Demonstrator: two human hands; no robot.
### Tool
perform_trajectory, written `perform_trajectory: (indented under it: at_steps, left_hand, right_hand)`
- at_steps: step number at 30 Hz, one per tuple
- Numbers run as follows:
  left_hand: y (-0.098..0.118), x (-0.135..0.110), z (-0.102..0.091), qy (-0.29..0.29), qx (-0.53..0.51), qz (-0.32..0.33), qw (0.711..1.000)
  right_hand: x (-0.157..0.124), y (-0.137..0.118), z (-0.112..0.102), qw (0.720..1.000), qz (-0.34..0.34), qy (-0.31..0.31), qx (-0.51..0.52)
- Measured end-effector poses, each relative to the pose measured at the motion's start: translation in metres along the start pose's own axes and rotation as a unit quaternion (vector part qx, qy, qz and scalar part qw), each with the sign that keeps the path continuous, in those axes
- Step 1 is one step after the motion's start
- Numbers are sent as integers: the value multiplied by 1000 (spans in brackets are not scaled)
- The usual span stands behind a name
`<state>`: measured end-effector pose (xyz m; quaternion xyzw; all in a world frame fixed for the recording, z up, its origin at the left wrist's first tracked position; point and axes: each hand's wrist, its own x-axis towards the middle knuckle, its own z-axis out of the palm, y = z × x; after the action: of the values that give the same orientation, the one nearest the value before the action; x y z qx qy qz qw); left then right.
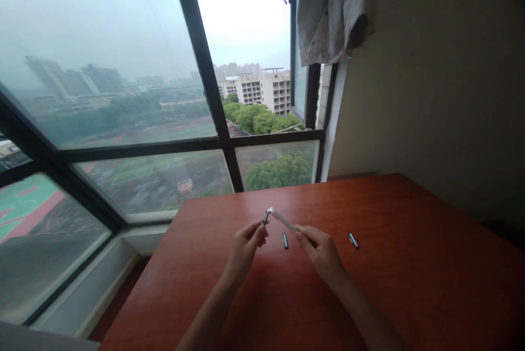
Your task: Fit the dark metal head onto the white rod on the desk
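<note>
My left hand point(245, 244) pinches a small dark piece with a shiny curved neck point(266, 217) between thumb and fingers. From the right, my right hand point(318, 247) grips the lower end of a pale slim stick point(284, 220), which slants up to the left. The stick's whitish tip meets the top of the curved neck, above the table; whether they are joined, I cannot tell. On the table between my hands lies a small dark-and-green bar point(285, 240). A similar small bar point(353, 240) lies to the right of my right hand.
A reddish-brown wooden table point(197, 263) spreads under both arms. Dark-framed windows point(143, 148) stand beyond its far and left edges, with one pane open. A pale cloth point(334, 6) hangs at the upper right, beside a plain wall point(430, 94).
</note>
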<state>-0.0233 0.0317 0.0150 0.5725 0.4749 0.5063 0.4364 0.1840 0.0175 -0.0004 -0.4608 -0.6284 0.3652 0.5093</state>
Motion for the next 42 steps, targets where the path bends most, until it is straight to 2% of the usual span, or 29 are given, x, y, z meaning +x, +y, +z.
perform_trajectory:
  at_steps: [4, 10, 20, 27, 29, 32, 37, 42]
  left_hand:
    - [-4, 0, 2, -12, 3, -11, 1000]
    - [-8, -1, 7, -27, 1, -27, 999]
    - [-5, 0, 3, 0, -8, -27, 1000]
    - [-6, 2, -1, 19, 16, -22, 999]
    - [-8, 3, -5, 34, 40, 1, 999]
    - [-8, 5, -9, 30, 124, 74, 989]
    - [-5, 3, -10, 3, 287, 198, 937]
    - [-4, 0, -11, 7, 390, 231, 891]
  right_hand:
    - [0, 6, 0, 991, -64, 19, -115]
    - [-3, 12, 2, 973, -82, 6, -218]
    - [-4, 11, -2, 961, -87, 31, -262]
    - [-1, 13, -6, 965, -81, 52, -244]
    - [0, 12, -8, 970, -74, 62, -222]
    - [3, 9, -10, 981, -66, 51, -175]
    - [3, 8, -11, 983, -68, 13, -172]
    - [1, 12, -12, 969, -69, -14, -235]
